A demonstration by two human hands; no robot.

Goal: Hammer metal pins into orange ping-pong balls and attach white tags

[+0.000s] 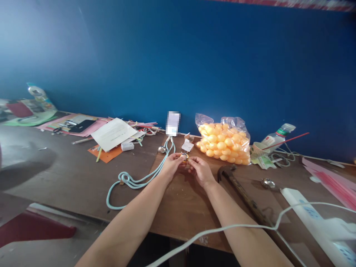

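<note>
Close together over the middle of the desk (178, 211), both hands work on a small shiny object (184, 157), silver with some orange on it. My left hand (172, 164) pinches it between thumb and fingers from the left. From the right, the thumb and fingertips of my right hand (200, 170) are drawn together at its edge. Fingers partly cover the object, so its exact kind is hidden. A similar silvery lump (161, 149) lies left of the hands, beside a light blue cord (139, 182). Another silvery lump (268, 183) rests at the right.
Behind my hands stand a bag of orange balls (222, 142) and a blurred-out phone-like card (172, 124). A hammer-like tool (241, 191) lies right, near a power strip (303, 211). A white cable (211, 231) crosses my right forearm. Papers (114, 134) lie left; a bottle (278, 135) leans right.
</note>
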